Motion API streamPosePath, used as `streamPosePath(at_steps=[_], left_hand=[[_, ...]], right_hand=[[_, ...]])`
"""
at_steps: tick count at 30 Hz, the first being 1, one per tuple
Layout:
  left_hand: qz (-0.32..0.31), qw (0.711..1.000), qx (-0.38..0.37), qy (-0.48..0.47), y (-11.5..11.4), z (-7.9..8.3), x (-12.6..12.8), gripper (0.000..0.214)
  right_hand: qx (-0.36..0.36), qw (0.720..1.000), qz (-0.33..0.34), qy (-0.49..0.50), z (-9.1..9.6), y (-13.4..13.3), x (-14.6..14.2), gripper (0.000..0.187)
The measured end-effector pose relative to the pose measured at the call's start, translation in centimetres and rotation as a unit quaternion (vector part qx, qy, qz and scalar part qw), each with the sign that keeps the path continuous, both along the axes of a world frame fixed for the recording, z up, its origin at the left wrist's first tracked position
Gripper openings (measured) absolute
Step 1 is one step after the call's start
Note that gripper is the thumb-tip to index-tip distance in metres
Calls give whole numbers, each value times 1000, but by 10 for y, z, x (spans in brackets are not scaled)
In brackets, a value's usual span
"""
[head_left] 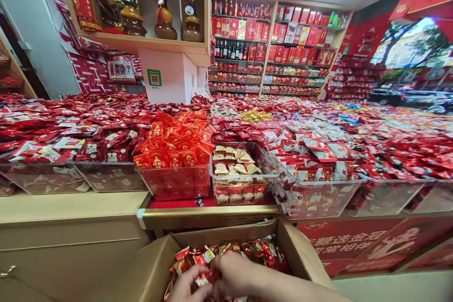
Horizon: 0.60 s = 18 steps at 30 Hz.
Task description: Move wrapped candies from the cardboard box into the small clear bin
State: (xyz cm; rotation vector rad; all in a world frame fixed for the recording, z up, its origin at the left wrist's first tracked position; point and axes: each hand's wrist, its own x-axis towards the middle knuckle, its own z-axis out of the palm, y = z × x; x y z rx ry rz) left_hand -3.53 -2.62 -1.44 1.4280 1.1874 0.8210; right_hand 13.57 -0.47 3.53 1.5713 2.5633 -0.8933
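Both my hands reach into an open cardboard box [300,250] at the bottom of the head view, filled with red and gold wrapped candies [260,248]. My left hand [186,285] is curled around a few of the wrapped candies. My right hand [235,273] is closed over the candies beside it, fingers meeting the left hand. Straight above the box, a clear plastic bin [240,184] on the counter is partly filled with the same kind of cream and red wrapped candies.
A long counter [71,207] holds a row of clear bins, one with bright red packets [175,146], others heaped with red sweets [318,155]. Shelves [269,37] of red boxes and bottles line the back wall. A white box with a QR code [155,78] stands behind.
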Motion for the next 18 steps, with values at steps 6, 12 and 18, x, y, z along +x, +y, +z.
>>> streamPosePath(at_steps=[6, 12, 18], left_hand=[[167, 935, -125, -287, 3, 64, 8, 23], [160, 909, -176, -342, -3, 89, 14, 26], [161, 881, -249, -369, -11, 86, 37, 17]], right_hand=[[-112, 905, -146, 384, 35, 13, 18, 28], [-307, 709, -229, 593, 48, 3, 17, 36], [-249, 722, -216, 608, 60, -1, 17, 37]])
